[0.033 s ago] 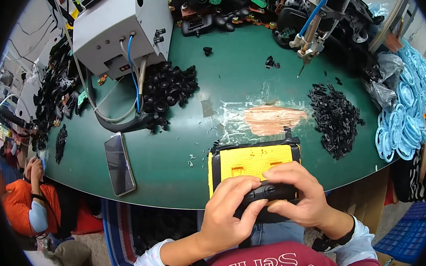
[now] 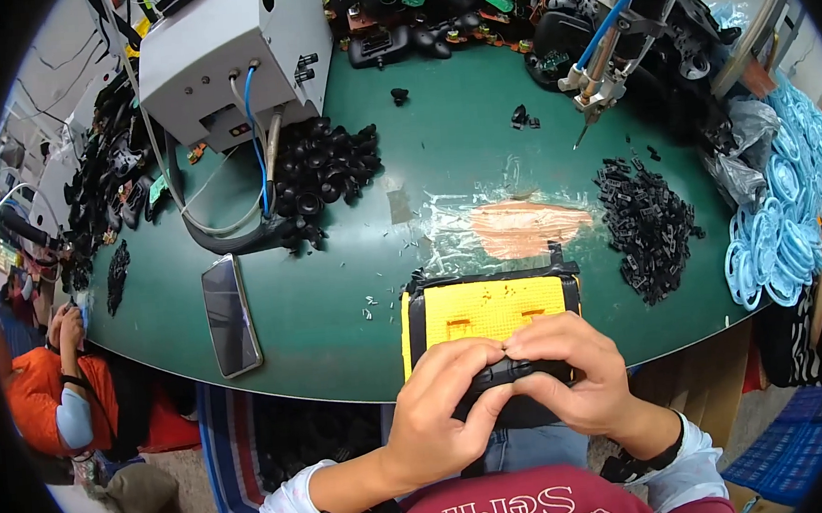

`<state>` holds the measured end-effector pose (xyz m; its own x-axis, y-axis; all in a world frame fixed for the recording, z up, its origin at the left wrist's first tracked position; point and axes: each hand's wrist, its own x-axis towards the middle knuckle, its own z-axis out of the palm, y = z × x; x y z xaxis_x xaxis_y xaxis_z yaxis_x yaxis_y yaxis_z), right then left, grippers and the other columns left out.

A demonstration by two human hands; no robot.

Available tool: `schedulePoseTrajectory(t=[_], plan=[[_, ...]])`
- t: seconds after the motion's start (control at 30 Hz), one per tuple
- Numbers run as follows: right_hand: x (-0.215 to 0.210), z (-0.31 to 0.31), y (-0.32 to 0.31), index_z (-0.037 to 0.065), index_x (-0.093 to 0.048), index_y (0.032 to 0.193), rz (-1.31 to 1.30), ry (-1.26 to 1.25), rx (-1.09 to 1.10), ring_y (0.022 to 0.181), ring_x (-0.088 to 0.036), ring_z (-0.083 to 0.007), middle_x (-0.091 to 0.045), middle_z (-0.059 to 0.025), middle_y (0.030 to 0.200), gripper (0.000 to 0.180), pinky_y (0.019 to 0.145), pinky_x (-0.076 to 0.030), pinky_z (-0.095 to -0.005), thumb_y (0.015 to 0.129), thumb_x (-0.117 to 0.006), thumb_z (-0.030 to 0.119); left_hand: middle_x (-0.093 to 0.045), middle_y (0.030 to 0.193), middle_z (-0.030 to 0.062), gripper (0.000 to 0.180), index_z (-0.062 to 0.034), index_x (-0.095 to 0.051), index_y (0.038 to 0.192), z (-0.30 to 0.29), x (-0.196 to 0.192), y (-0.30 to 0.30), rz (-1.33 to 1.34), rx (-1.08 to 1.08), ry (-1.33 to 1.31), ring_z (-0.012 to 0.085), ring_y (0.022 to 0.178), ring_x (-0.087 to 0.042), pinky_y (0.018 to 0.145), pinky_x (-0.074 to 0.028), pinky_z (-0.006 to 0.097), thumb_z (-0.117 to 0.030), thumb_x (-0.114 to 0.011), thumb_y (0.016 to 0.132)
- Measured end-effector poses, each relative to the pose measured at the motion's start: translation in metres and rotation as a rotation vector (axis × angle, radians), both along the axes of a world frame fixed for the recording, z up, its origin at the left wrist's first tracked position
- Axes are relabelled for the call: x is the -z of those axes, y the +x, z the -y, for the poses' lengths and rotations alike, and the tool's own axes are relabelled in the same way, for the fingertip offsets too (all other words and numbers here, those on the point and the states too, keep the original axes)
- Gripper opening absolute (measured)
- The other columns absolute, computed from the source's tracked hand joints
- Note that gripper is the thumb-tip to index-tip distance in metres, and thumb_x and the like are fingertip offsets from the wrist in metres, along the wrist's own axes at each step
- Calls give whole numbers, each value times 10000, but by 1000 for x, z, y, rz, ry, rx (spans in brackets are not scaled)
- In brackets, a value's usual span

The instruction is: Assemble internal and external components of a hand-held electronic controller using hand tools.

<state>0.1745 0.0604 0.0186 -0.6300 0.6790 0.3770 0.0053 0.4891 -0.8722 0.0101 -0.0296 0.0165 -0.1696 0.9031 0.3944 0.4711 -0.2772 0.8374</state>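
Both of my hands grip a black game controller (image 2: 510,372), seen edge-on just above the table's front edge. My left hand (image 2: 449,392) wraps its left end, with the thumb below and the fingers along the top. At the other end, my right hand (image 2: 576,369) is closed the same way. The thumbs and forefingers nearly meet at the controller's middle, and the palms hide its ends. Beneath it lies a yellow textured pad (image 2: 491,303) edged with black tape.
A black phone (image 2: 231,317) lies left. Black caps (image 2: 324,172) are heaped beside a grey machine (image 2: 235,59); small black clips (image 2: 647,226) are piled right. A screwdriver tip (image 2: 582,135) hangs from a stand. Light-blue rings (image 2: 772,241) stand far right. People sit either side.
My right thumb and forefinger have shifted left to the controller's middle, close to the left hand's fingertips. My left hand stays nearly still.
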Motion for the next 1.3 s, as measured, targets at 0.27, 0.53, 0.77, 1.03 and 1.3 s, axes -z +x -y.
schedulePoseTrajectory(t=[0.27, 0.53, 0.77, 1.03, 1.3], plan=[[-2, -21, 0, 1, -492, 1293, -293, -367, -34, 1177, -558, -254, -524, -174, 1314, 648, 970, -481, -405, 740, -815, 100, -578, 1125, 135, 408, 11, -465, 1232, -9, 7, -14, 562, 2, 4, 233, 1045, -595, 914, -485, 349, -5, -662, 874], [-38, -28, 5, 63, -610, 1233, 567, 528, -182, 840, -649, -287, -655, -91, 995, 537, 740, -532, -390, 738, -795, 156, -467, 1303, 145, 912, -75, -371, 1457, -12, 0, -43, -33, 153, -5, 292, 1203, -479, 1085, -309, 478, -171, -859, 693], [8, -46, 11, 37, -654, 1135, 155, 129, -200, 1001, -679, -304, -690, -148, 1093, 478, 852, -546, -361, 700, -837, 111, -679, 1029, 6, 424, -131, -671, 1003, -8, -4, -59, -296, 95, -104, 266, 1120, -588, 1135, -136, 595, -208, -876, 639], [17, -46, 0, 22, -666, 997, 11, 142, -135, 870, -697, -291, -710, -153, 966, 392, 751, -558, -339, 654, -851, 54, -696, 918, 24, 398, -87, -658, 1007, -13, 5, -55, -280, 41, -11, 195, 844, -664, 1130, -181, 581, -198, -852, 678], [16, -55, 32, 59, -681, 1046, 159, 591, -146, 1085, -648, -317, -668, -150, 1152, 404, 936, -518, -444, 681, -843, 122, -683, 1154, 42, 321, -134, -672, 1000, -24, 21, -51, -698, 76, 215, 204, 1029, -665, 1135, -148, 599, -200, -794, 710]])
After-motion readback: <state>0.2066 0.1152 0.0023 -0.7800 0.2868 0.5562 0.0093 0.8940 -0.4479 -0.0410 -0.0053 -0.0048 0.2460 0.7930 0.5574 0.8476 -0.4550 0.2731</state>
